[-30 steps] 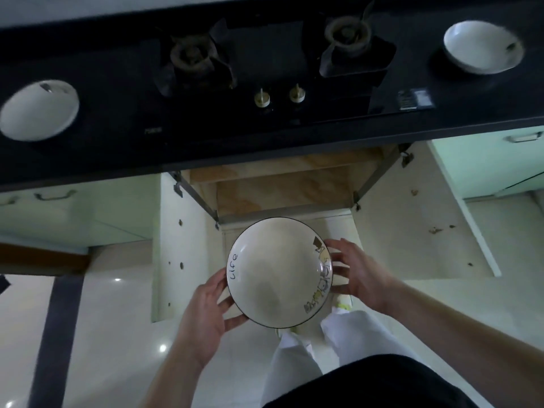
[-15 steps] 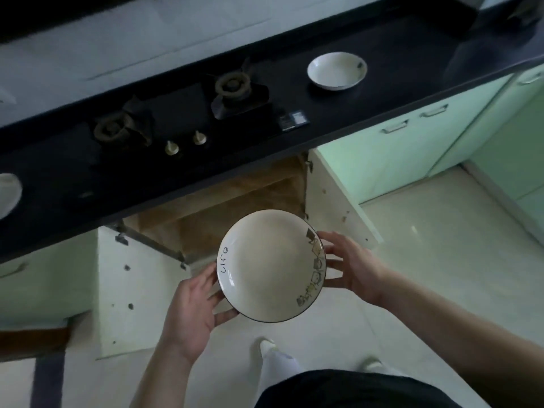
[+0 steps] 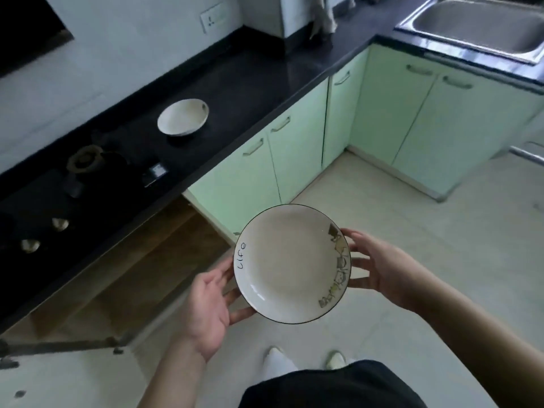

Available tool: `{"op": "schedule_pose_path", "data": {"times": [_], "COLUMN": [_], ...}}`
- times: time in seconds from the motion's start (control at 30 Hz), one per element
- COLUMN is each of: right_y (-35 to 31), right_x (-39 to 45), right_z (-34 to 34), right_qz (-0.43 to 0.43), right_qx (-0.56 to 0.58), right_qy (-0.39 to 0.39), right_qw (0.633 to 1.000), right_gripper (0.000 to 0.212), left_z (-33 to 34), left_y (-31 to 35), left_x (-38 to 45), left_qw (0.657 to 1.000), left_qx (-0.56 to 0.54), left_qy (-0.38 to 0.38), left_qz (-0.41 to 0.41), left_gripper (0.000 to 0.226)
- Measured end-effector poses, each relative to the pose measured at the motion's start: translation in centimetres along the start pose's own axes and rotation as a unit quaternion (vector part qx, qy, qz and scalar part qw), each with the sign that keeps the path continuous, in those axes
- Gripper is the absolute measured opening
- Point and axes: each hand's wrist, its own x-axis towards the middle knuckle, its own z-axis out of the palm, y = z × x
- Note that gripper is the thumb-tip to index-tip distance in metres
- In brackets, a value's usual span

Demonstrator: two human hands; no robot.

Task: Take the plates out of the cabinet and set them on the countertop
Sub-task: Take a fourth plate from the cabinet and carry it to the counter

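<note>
A white plate (image 3: 290, 265) with a dark rim, the word "life" and small drawings is held level in front of me, above the floor. My left hand (image 3: 210, 304) grips its left edge from below, and my right hand (image 3: 379, 266) holds its right edge. A second white plate (image 3: 183, 116) rests on the black countertop (image 3: 265, 83), to the right of the stove. The open cabinet (image 3: 123, 275) under the stove shows wooden shelves with nothing visible on them.
A gas stove (image 3: 82, 172) with two knobs sits in the counter at the left. Green cabinet doors (image 3: 294, 148) run below the counter. A steel sink (image 3: 482, 28) lies at the far right corner. The open cabinet door (image 3: 59, 381) hangs at lower left.
The view has swung to the right along the counter, and the sink has come into sight. The plate stays held in both hands and has moved right, away from the open cabinet.
</note>
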Motion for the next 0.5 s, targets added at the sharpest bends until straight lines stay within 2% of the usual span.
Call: {"op": "schedule_pose_path", "data": {"times": [0.23, 0.5], "right_y": [-0.6, -5.0], "right_x": [-0.3, 1.5], "right_z": [-2.6, -3.3], "right_qz": [-0.015, -0.031], "right_qx": [0.056, 0.06], "right_qy": [0.034, 0.121], "right_qw": [0.998, 0.99], "right_gripper": [0.031, 0.034], "left_z": [3.1, 7.5], "left_y": [2.2, 5.9], "left_x": [4.2, 10.0], "left_qw": [0.997, 0.99], "left_qx": [0.04, 0.048], "left_qy": [-0.06, -0.126], "left_qz": [-0.018, -0.048], "left_gripper": [0.052, 0.052]}}
